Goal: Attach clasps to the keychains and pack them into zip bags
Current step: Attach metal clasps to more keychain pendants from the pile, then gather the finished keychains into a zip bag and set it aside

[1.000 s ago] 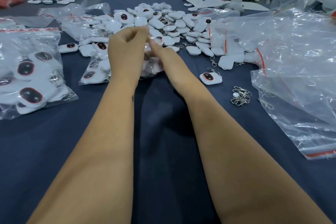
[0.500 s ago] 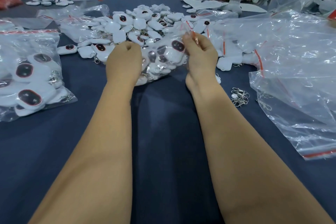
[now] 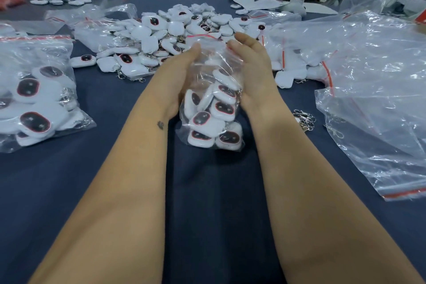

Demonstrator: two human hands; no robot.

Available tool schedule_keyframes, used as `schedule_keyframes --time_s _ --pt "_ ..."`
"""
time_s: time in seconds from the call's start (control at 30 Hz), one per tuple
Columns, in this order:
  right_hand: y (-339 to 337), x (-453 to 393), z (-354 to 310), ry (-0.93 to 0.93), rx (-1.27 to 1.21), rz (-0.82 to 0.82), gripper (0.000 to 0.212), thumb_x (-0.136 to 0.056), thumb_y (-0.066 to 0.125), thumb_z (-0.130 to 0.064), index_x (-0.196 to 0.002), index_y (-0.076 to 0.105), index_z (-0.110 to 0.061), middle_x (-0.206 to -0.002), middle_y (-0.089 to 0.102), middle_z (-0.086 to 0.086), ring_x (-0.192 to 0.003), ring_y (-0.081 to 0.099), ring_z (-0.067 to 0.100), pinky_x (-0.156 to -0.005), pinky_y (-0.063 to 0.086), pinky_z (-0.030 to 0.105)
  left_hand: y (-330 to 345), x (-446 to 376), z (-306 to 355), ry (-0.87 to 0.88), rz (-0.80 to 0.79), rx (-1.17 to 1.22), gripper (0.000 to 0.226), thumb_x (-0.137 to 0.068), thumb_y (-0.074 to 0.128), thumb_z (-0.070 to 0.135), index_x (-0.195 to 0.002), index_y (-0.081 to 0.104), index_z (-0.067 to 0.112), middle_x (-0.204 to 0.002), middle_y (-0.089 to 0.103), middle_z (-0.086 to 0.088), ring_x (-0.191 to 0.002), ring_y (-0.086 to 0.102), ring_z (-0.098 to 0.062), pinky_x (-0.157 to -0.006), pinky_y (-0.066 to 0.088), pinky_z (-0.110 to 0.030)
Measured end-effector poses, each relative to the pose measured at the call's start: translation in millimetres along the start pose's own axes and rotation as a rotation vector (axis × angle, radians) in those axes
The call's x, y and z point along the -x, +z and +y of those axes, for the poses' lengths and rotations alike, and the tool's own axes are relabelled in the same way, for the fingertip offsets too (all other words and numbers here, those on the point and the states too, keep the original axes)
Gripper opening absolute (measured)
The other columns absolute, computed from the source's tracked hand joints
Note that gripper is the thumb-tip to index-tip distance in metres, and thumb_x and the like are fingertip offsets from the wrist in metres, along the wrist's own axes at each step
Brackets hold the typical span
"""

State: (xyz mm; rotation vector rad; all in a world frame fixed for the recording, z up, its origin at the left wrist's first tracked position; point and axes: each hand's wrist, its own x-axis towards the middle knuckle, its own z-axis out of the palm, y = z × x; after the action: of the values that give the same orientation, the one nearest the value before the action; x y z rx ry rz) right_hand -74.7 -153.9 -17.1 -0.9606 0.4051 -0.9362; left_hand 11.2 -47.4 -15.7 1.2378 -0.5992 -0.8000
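A zip bag [image 3: 211, 108] of keychains is sitting between both hands on the worktop [image 3: 214, 191]. Behind it a loose keychain pile [image 3: 175, 37] is lying, a filled bag [image 3: 34, 97] resting left, clasps [image 3: 304, 119] right.

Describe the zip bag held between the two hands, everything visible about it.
The zip bag is clear, crinkled plastic with a red strip at its top edge, which points away from the person. It stands roughly upright on the dark blue cloth, its lower half filled with white keychains bearing dark, red-rimmed ovals. The left hand and right hand press its sides, fingers near the top. Whether the seal is closed cannot be told.
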Motion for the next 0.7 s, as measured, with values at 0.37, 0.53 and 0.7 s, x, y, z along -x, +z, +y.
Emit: schedule_keyframes --time_s 0.37,0.53,0.7 --pt "-4 -1 10 0.154 0.167 0.059 0.026 -0.096 0.062 -0.019 -0.105 0.061 0.005 -0.095 0.068 0.021 -0.080 0.060 0.027 -0.079 0.054 0.040 -11 -5 -7 -0.133 -0.014 0.284 0.031 -0.099 0.051 0.031 -0.100 0.072 0.009 -0.090 0.075 -0.007 -0.078 0.072 -0.021 -0.069 0.060 -0.033" --pt "-4 0 9 0.036 0.064 0.072 0.022 -0.097 0.061 -0.019 -0.083 0.059 -0.001 -0.083 0.059 0.019 -0.078 0.055 0.028 -0.082 0.049 0.043 -9 -5 -4 -0.150 -0.085 0.232 0.045 -0.090 0.059 0.044 -0.108 0.067 0.004 -0.098 0.074 -0.014 -0.083 0.072 -0.028 -0.072 0.060 -0.037" --pt "-4 -5 7 0.097 -0.088 0.067 0.026 -0.099 0.056 -0.027 -0.100 0.061 -0.002 -0.089 0.065 0.011 -0.073 0.066 0.020 -0.064 0.058 0.033 -7 -8 -7 -0.131 0.012 0.194 0.026 -0.101 0.049 0.025 -0.114 0.065 0.008 -0.096 0.076 -0.010 -0.083 0.073 -0.026 -0.065 0.060 -0.035"
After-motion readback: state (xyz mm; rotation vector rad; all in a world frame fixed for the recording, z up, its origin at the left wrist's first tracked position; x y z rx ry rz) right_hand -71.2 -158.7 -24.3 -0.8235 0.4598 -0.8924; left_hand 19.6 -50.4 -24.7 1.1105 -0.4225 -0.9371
